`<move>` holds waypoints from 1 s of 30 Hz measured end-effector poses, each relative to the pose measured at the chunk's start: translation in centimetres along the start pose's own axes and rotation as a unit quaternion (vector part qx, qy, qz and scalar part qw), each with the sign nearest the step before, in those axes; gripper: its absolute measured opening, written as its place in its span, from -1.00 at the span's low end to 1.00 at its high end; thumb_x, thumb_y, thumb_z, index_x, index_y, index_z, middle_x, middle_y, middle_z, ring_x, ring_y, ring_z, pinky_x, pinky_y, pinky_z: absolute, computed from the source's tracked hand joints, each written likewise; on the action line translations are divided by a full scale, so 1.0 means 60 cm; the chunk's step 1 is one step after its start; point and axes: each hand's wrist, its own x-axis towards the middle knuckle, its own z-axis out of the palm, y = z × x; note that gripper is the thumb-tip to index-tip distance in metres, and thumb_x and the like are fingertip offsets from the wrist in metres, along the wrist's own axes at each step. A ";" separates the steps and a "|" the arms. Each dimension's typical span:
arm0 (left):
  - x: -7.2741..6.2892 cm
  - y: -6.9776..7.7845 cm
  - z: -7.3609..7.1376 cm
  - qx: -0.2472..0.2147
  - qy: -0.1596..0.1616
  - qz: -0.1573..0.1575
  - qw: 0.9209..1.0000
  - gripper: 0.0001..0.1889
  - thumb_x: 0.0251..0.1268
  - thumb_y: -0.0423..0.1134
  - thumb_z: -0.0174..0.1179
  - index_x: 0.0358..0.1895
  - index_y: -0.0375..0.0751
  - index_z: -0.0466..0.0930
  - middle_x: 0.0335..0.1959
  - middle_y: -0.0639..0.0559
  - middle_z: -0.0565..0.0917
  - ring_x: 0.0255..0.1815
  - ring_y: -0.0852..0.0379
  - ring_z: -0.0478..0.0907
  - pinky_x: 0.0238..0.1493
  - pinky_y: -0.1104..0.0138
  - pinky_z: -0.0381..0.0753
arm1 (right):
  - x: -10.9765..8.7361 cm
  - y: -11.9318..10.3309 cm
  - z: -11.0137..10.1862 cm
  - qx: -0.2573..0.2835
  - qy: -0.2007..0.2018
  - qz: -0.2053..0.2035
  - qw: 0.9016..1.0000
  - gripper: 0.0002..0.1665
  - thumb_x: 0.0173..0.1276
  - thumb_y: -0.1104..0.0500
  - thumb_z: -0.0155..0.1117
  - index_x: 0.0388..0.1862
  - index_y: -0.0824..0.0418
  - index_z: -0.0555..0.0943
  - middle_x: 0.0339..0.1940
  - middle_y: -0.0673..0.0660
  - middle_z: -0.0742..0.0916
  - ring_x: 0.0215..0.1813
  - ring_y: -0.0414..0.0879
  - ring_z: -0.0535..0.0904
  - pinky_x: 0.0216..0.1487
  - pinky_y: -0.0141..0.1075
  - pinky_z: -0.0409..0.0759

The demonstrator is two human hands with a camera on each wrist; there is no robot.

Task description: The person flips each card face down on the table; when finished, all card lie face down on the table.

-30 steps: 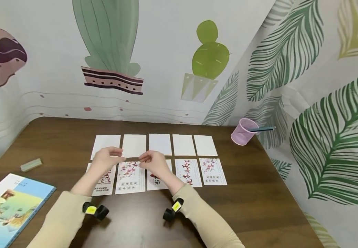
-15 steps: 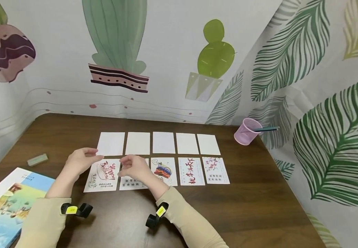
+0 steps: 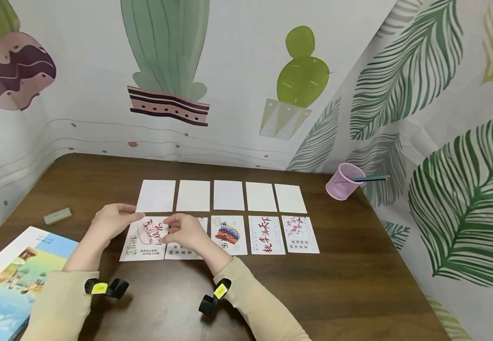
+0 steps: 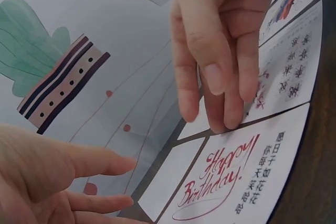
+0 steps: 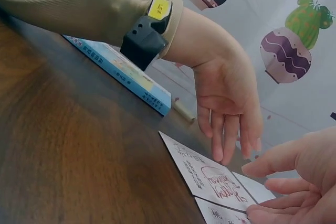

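A white card with red "Happy Birthday" lettering [image 3: 146, 241] lies flat at the left end of the front row. My left hand [image 3: 111, 222] is at its upper left corner, fingers extended and thumb apart. By its upper right edge is my right hand [image 3: 187, 232], pointing left with loosely bent fingers, partly covering the plum-blossom card [image 3: 184, 253] beside it. In the left wrist view the right fingertips reach the edge of the birthday card [image 4: 210, 177]; firm contact cannot be told. Neither hand holds anything. Behind the front row lies a row of blank white cards [image 3: 156, 195].
Further right in the front row lie a colourful drawing card [image 3: 228, 236], a red-lettered card [image 3: 267, 236] and another blossom card [image 3: 301, 235]. A picture book [image 3: 20, 284] and a pale small block [image 3: 57, 216] are left. A pink pen cup [image 3: 342, 182] stands far right.
Both hands have moved left, from over the second front card to either side of the birthday card. Over the last half second they hold nearly still, while the head view shifts slightly.
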 end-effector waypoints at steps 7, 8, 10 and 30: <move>-0.002 0.001 -0.001 0.010 0.001 -0.001 1.000 -0.32 0.34 0.05 0.14 0.28 -0.51 0.38 0.22 -0.53 0.44 0.16 -0.40 0.41 0.02 -0.11 0.53 | 0.005 0.004 -0.001 -0.015 -0.007 -0.006 1.000 -0.54 0.08 0.26 0.50 0.01 0.22 0.66 -0.03 0.11 0.77 -0.03 -0.20 0.69 -0.06 -0.52 0.57; -0.002 0.000 -0.001 0.004 0.000 -0.004 1.000 -0.31 0.34 0.05 0.14 0.28 -0.51 0.38 0.23 -0.53 0.43 0.14 -0.39 0.42 0.00 -0.10 0.54 | 0.006 0.004 -0.001 -0.019 -0.007 -0.006 1.000 -0.54 0.07 0.26 0.50 0.01 0.22 0.66 -0.04 0.11 0.77 -0.04 -0.20 0.69 -0.07 -0.52 0.57; 0.000 -0.005 0.000 -0.015 -0.006 -0.011 1.000 -0.30 0.35 0.05 0.14 0.30 -0.51 0.35 0.25 -0.54 0.40 0.12 -0.37 0.43 0.00 -0.07 0.55 | 0.006 0.005 -0.001 -0.026 -0.008 -0.005 1.000 -0.55 0.07 0.26 0.50 0.00 0.22 0.66 -0.05 0.10 0.77 -0.05 -0.21 0.69 -0.08 -0.53 0.57; 0.019 -0.029 0.001 -0.098 -0.044 -0.020 0.994 -0.24 0.40 0.03 0.12 0.38 -0.56 0.18 0.25 -0.53 0.38 0.12 -0.25 0.53 0.08 0.07 0.59 | 0.000 0.002 -0.002 -0.031 -0.009 -0.012 0.999 -0.51 0.10 0.26 0.49 0.06 0.26 0.65 -0.03 0.12 0.77 -0.03 -0.21 0.68 -0.07 -0.54 0.56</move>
